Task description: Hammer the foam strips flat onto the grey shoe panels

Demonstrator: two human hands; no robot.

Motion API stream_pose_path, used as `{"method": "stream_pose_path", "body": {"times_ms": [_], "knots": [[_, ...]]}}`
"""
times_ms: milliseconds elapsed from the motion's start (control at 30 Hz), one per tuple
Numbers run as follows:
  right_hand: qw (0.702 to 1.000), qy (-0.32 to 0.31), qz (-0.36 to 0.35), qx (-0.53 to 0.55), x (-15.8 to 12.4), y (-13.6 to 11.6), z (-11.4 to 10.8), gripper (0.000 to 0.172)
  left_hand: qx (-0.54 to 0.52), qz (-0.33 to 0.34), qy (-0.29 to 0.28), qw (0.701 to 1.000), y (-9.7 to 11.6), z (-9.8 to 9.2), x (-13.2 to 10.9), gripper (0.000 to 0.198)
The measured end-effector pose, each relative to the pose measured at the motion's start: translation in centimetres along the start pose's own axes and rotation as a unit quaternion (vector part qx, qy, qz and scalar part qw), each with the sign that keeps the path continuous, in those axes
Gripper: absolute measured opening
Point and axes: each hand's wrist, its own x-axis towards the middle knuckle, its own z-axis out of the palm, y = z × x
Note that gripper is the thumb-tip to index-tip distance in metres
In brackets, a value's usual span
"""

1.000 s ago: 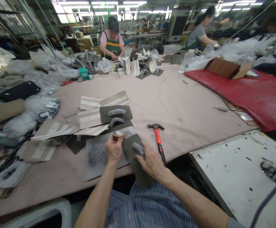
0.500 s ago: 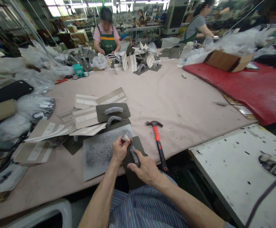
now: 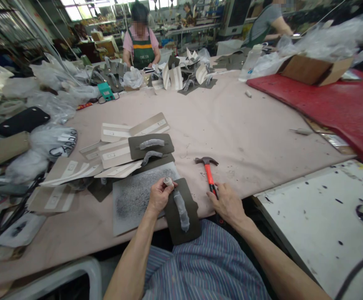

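My left hand (image 3: 159, 195) pinches a small whitish cylindrical piece (image 3: 168, 181) upright between thumb and fingers. It is over the far end of a dark olive panel (image 3: 172, 227), which carries a plastic-wrapped handle (image 3: 181, 208). That panel lies partly on a grey speckled slab (image 3: 131, 204) and hangs over the table's front edge, near my lap. To the right, my right hand (image 3: 228, 204) grips the black handle of a claw hammer (image 3: 209, 168). The hammer's head rests on the table, pointing away from me.
Beige and olive panels (image 3: 115, 154) with wrapped handles are spread left of the slab. A white perforated table (image 3: 319, 221) adjoins on the right, and a red sheet (image 3: 306, 96) lies beyond. Across the table (image 3: 212, 121), a person (image 3: 142, 46) works beside more heaped panels.
My right hand has left the wrapped handle, moved right and closed on the hammer's handle. My left hand stays at the panel's far end with the whitish piece.
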Motion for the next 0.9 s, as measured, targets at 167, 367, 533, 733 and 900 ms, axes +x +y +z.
{"method": "stream_pose_path", "body": {"times_ms": [167, 367, 533, 733, 900], "knots": [[0.995, -0.060, 0.040, 0.063, 1.1, 0.1, 0.8, 0.029, 0.055, 0.021, 0.003, 0.998, -0.2, 0.1, -0.1, 0.015], [0.894, -0.168, 0.166, 0.381, 5.2, 0.3, -0.6, 0.015, 0.113, 0.057, 0.035, 0.991, -0.3, 0.8, -0.5, 0.012], [0.841, -0.215, 0.131, 0.480, 6.0, -1.8, -4.0, 0.020, 0.142, 0.068, 0.048, 0.986, -0.6, 1.1, -0.9, 0.012], [0.966, 0.011, -0.144, 0.214, 1.4, -4.2, -8.2, 0.030, 0.171, 0.084, 0.036, 0.981, -0.8, 1.0, -1.1, 0.012], [0.955, -0.032, -0.295, 0.024, -0.1, -4.1, -10.7, 0.022, 0.191, 0.091, 0.040, 0.977, -1.0, 0.9, -1.1, 0.011]]}}
